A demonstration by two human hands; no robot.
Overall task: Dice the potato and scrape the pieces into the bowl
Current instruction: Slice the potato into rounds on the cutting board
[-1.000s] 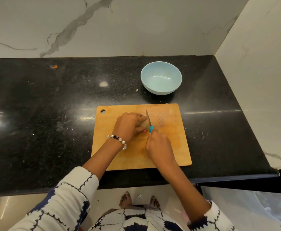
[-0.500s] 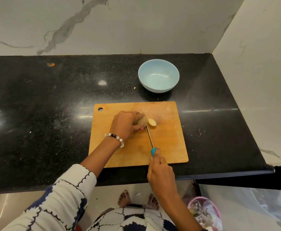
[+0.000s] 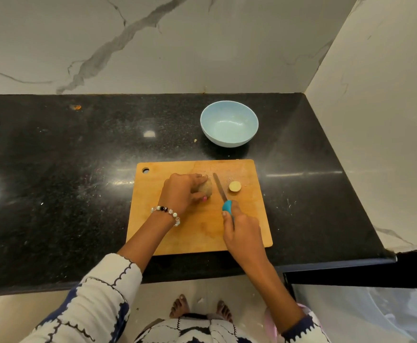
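At the lower centre of the frame the person's right hand (image 3: 242,231) grips the teal handle of a narrow steel-bladed knife (image 3: 220,189); the blade runs up and slightly left across the rectangular pale wooden cutting board (image 3: 195,233), between the potato and a cut piece. Just left of centre the left hand (image 3: 181,193), a beaded bracelet (image 3: 166,212) at its wrist, curls its fingers over the brown-skinned potato (image 3: 206,189) and holds it down on the board; right of the blade lies a small round end slice (image 3: 235,187), cut face up, apart from the potato. Beyond the board, upper centre, the light blue round bowl (image 3: 229,127) stands on the black speckled stone counter (image 3: 54,169) with nothing seen in it.

The work looks to be at its start; one end is off and the dicing proper is not begun. The next cut seems to call for the blade to be set against the potato's cut end, clear of the holding fingertips, with the potato kept from rolling.

Most of the potato is hidden under the left hand; whether the blade touches the board cannot be told; the knife handle is mostly buried in the right fist; a small pale fleck left of the bowl is too small to identify.
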